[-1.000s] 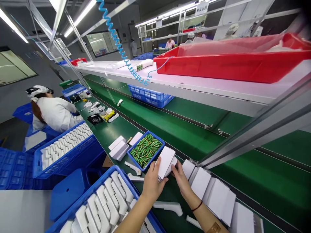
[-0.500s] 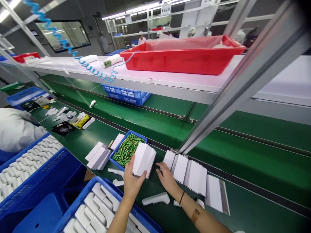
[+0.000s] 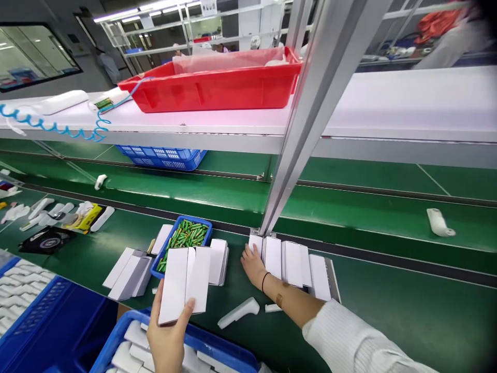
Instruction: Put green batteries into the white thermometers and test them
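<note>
My left hand (image 3: 167, 336) grips a flat white folded carton (image 3: 181, 284) by its lower edge and holds it up over the near blue crate (image 3: 217, 348) of white plastic parts. My right hand (image 3: 253, 264) lies on the green bench with its fingers on the left end of a row of flat white cartons (image 3: 292, 262) that lean against the foot of a metal post (image 3: 310, 111). A small blue bin of green batteries (image 3: 183, 238) stands just behind the held carton. A white thermometer-shaped body (image 3: 238, 312) lies between my arms.
More flat cartons (image 3: 129, 266) lie left of the battery bin. A red tray (image 3: 217, 85) sits on the white upper shelf, with a blue basket (image 3: 163, 156) beneath it. White parts lie on the green belt (image 3: 439, 222) and at far left (image 3: 58, 212).
The view has swung right. My left hand has drawn the white carton toward me, away from the battery bin. My right hand has let go of it and reached to the carton row.
</note>
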### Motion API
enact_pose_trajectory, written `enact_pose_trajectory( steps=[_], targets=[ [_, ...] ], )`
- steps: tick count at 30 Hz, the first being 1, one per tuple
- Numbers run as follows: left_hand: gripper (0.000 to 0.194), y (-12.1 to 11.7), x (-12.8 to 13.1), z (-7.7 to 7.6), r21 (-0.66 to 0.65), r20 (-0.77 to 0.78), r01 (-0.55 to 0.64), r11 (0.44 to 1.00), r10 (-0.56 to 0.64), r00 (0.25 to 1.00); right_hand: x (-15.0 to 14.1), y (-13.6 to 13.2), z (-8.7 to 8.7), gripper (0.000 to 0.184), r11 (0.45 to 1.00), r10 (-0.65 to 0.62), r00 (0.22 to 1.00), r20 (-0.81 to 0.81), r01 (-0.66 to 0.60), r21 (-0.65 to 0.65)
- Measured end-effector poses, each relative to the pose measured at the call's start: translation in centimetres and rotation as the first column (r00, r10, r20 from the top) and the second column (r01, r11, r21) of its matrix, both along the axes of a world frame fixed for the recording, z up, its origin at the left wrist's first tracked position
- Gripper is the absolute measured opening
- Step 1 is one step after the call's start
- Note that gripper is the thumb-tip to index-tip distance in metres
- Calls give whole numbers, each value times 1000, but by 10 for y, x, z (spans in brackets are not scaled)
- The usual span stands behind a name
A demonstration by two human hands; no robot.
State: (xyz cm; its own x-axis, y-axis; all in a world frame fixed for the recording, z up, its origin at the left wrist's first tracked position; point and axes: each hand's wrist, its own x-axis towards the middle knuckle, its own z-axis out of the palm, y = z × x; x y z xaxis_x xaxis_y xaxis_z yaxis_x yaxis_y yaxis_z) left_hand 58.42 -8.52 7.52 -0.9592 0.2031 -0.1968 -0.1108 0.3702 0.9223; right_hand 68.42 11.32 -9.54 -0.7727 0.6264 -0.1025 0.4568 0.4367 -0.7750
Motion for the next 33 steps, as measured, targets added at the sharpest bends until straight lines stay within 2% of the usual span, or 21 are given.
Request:
enact_pose_trajectory(
  steps=[3, 6, 9, 12, 14, 16, 20, 22, 25, 27, 29, 31, 33],
  targets=[
    [87, 3, 14, 10, -12, -23, 72, 997, -72, 997, 13, -1, -1, 31, 997, -55, 995, -82, 50, -66],
    [83, 15, 33, 9, -41, -50, 172, 984, -174, 983, 24, 2, 4, 26, 983, -115, 983, -142, 92, -157],
    [81, 30, 51, -4, -4, -13, 287, 958, -287, 958, 38, 6, 15, 26, 954, -182, 963, -199, 124, -271],
    [78, 48, 64, -26, 52, 29, 362, 931, -364, 931, 56, 4, 29, 34, 903, -261, 932, -253, 142, -406],
    [77, 59, 69, -45, 41, 10, 398, 917, -398, 917, 67, -1, 37, 40, 844, -329, 907, -263, 157, -513],
    [76, 69, 70, -63, -9, -55, 435, 900, -435, 899, 74, -10, 43, 47, 758, -399, 884, -245, 167, -630],
    [72, 83, 69, -93, -263, -203, 493, 829, -547, 812, 71, -29, 45, 61, 558, -487, 857, -167, 158, -815],
    [67, 88, 70, -104, -339, -185, 506, 793, -584, 791, 62, -34, 44, 65, 485, -495, 858, -137, 142, -863],
    [66, 91, 73, -114, -357, -116, 523, 774, -592, 798, 50, -37, 38, 63, 414, -473, 872, -124, 95, -905],
    [72, 88, 74, -116, -338, -76, 542, 770, -596, 800, 45, -38, 32, 65, 401, -470, 876, -113, 98, -911],
    [72, 76, 74, -114, -286, -28, 567, 773, -598, 801, 43, -41, 24, 75, 413, -493, 865, -91, 140, -900],
    [54, 58, 71, -108, -215, 41, 561, 799, -567, 823, 41, -44, 16, 86, 426, -527, 847, -70, 192, -884],
    [35, 39, 61, -102, -149, 133, 478, 865, -462, 877, 38, -48, 9, 96, 429, -554, 831, -52, 231, -873]
  ],
)
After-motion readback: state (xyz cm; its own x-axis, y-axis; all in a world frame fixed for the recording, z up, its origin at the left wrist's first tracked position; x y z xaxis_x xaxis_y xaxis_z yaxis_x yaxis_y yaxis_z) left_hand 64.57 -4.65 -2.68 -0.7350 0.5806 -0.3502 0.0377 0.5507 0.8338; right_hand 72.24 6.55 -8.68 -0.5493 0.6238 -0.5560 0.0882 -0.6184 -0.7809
